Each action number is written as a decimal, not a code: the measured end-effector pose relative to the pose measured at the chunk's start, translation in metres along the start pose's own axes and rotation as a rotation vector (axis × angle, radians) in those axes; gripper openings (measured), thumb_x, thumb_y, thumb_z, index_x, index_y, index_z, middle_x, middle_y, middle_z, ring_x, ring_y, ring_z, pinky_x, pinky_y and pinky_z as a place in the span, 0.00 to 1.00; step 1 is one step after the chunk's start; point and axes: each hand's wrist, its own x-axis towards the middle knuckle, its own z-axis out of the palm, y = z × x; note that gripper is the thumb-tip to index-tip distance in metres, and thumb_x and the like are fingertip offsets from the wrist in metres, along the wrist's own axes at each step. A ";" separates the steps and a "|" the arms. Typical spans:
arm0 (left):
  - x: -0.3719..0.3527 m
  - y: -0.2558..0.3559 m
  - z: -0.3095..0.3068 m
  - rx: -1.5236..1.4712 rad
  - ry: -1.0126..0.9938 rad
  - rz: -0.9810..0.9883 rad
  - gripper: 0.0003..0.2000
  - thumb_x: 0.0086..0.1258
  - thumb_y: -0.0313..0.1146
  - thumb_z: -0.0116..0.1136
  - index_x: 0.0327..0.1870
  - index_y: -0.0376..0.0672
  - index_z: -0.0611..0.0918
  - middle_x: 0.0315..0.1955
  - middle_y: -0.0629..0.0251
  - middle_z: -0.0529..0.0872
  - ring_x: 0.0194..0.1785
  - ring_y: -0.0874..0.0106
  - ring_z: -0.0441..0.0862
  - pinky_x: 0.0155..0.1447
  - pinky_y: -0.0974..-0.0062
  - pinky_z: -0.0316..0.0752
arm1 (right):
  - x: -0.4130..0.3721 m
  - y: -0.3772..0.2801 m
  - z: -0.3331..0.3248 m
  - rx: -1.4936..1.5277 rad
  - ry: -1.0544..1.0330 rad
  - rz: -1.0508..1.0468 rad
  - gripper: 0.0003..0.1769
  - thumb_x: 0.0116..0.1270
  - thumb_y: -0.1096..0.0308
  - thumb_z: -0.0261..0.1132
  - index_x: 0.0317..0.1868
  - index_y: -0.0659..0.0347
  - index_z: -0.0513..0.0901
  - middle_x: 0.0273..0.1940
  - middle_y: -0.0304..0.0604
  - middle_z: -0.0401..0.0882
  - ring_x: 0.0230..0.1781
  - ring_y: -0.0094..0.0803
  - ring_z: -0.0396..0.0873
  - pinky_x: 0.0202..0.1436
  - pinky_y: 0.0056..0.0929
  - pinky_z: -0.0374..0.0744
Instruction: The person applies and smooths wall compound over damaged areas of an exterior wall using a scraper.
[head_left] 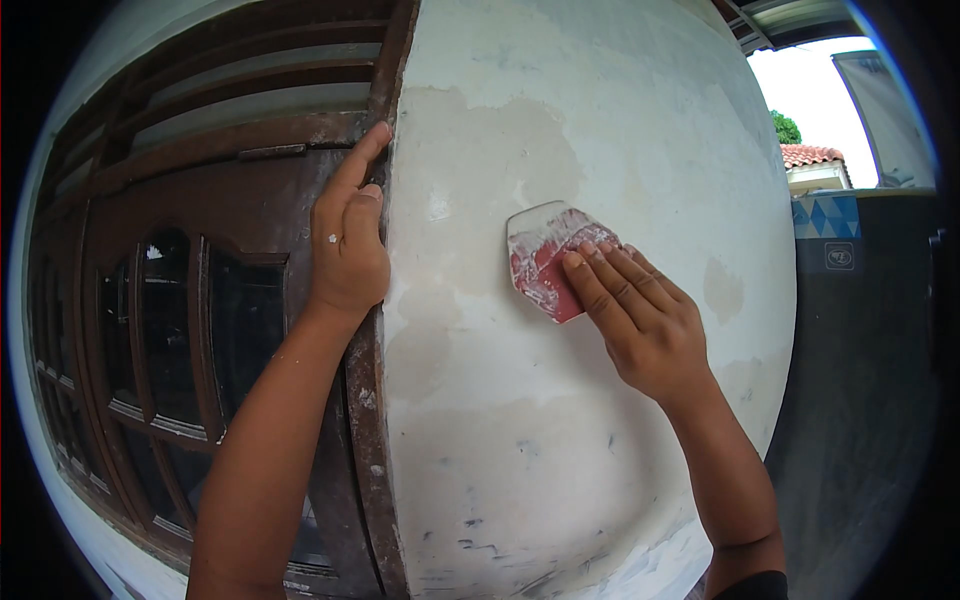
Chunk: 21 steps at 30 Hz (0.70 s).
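Observation:
My right hand (pixel 645 325) grips a red putty scraper (pixel 545 262), a flat plate with angled corners. White putty is smeared over its face, thickest toward the upper edge. The scraper lies against or very close to the white wall (pixel 600 430), which carries damp-looking beige patches and dark scuffs. My left hand (pixel 350 225) rests on the brown wooden door frame (pixel 368 400) beside the wall. Its index finger stretches upward along the frame and the thumb stands apart; the other fingers are mostly hidden. A white speck sits on this hand.
On the left is a dark wooden door (pixel 230 235) with glass panes, under a slatted vent (pixel 250 80). A dark panel (pixel 860 400) with a blue-and-white patterned strip (pixel 826 217) stands at the right. Beyond it show a tiled roof (pixel 812 155) and a hanging grey banner (pixel 888 120).

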 end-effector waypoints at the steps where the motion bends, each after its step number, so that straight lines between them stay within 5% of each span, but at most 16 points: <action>1: 0.000 0.002 0.000 0.003 -0.003 -0.007 0.28 0.71 0.27 0.38 0.70 0.24 0.75 0.66 0.40 0.80 0.72 0.54 0.76 0.78 0.66 0.64 | 0.001 0.004 0.000 -0.024 0.066 0.006 0.24 0.68 0.72 0.65 0.65 0.61 0.83 0.58 0.49 0.88 0.59 0.40 0.87 0.64 0.38 0.85; 5: 0.001 0.006 0.000 0.019 -0.009 -0.009 0.28 0.70 0.27 0.38 0.70 0.24 0.74 0.66 0.40 0.80 0.72 0.54 0.76 0.78 0.66 0.64 | 0.018 0.017 0.024 -0.048 0.161 0.113 0.24 0.68 0.76 0.63 0.65 0.62 0.83 0.58 0.49 0.88 0.60 0.42 0.86 0.66 0.39 0.84; 10: 0.000 0.004 0.000 0.019 -0.008 -0.001 0.28 0.70 0.27 0.38 0.70 0.24 0.74 0.66 0.40 0.80 0.72 0.54 0.76 0.78 0.66 0.64 | 0.008 -0.003 0.031 -0.009 -0.115 0.063 0.28 0.73 0.72 0.58 0.73 0.65 0.74 0.68 0.53 0.80 0.67 0.44 0.81 0.72 0.39 0.79; 21: 0.001 0.003 0.002 0.004 0.031 0.020 0.28 0.71 0.26 0.36 0.70 0.22 0.73 0.67 0.37 0.79 0.73 0.52 0.75 0.79 0.62 0.64 | -0.003 -0.005 0.015 -0.007 -0.230 -0.003 0.27 0.74 0.71 0.57 0.72 0.68 0.74 0.67 0.56 0.80 0.68 0.45 0.80 0.72 0.39 0.80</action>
